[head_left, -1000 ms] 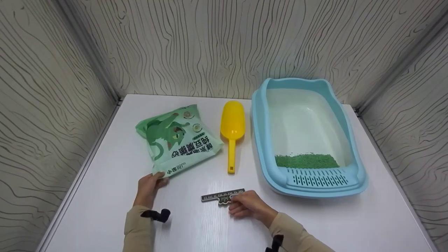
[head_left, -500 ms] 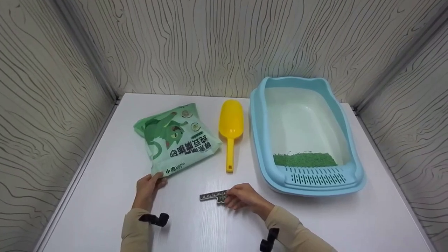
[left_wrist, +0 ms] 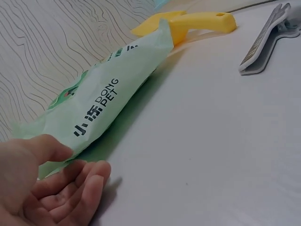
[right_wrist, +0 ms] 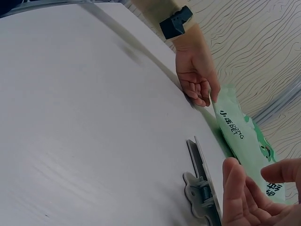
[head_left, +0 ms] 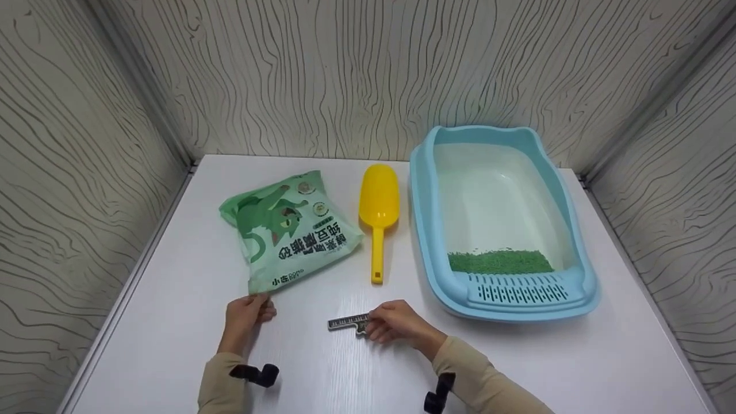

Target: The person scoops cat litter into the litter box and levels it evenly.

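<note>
In the head view, a green cat litter bag (head_left: 293, 230) with a cat print lies on the table. My left hand (head_left: 247, 316) is at the bag's near left corner. The left wrist view shows the corner of the bag (left_wrist: 108, 99) between the thumb and loosely curled fingers of my left hand (left_wrist: 61, 183). A long spring clip (head_left: 345, 322) with a piano-key pattern lies on the table, its right part hidden by my right hand (head_left: 399, 325). From the right wrist, the thumb and fingers of my right hand (right_wrist: 256, 193) stand apart over the clip (right_wrist: 204, 183).
A yellow scoop (head_left: 378, 201) lies behind the clip, its handle towards me. At the right stands a light blue litter box (head_left: 428, 241) with green pellets (head_left: 500, 262) heaped at its near end. Patterned walls (head_left: 322, 80) border the white table (head_left: 322, 374).
My left hand has drawn slightly towards me, so less of it overlaps the bag's corner. My right hand has shifted left over the clip, covering more of it. Bag and clip stay put.
</note>
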Tool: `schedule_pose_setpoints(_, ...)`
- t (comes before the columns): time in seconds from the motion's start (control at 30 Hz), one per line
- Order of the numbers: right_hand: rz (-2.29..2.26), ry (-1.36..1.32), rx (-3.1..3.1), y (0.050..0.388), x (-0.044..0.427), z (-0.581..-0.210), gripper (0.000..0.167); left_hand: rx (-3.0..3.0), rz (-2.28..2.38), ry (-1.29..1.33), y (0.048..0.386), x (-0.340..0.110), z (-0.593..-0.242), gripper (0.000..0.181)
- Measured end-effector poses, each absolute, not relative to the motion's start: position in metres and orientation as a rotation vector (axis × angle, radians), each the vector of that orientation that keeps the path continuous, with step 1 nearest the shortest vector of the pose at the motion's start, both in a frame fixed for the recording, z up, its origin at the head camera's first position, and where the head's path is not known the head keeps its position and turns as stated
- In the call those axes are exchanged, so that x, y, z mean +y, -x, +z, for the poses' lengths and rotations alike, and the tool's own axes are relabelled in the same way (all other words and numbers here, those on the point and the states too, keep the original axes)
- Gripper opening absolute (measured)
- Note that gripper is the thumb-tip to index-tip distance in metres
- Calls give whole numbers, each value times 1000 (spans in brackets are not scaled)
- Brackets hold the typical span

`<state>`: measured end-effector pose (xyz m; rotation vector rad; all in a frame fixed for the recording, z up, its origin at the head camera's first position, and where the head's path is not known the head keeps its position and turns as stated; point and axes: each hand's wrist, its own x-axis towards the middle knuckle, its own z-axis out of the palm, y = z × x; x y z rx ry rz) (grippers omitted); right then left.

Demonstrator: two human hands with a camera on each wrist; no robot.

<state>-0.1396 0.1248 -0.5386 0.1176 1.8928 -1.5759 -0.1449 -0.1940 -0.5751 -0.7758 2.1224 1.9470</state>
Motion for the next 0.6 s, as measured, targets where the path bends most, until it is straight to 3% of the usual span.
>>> schedule_pose_setpoints(0.6, -1635, -175, 1835, 154, 116, -534, 30, 2463, 1659, 572, 144, -168, -556, 23)
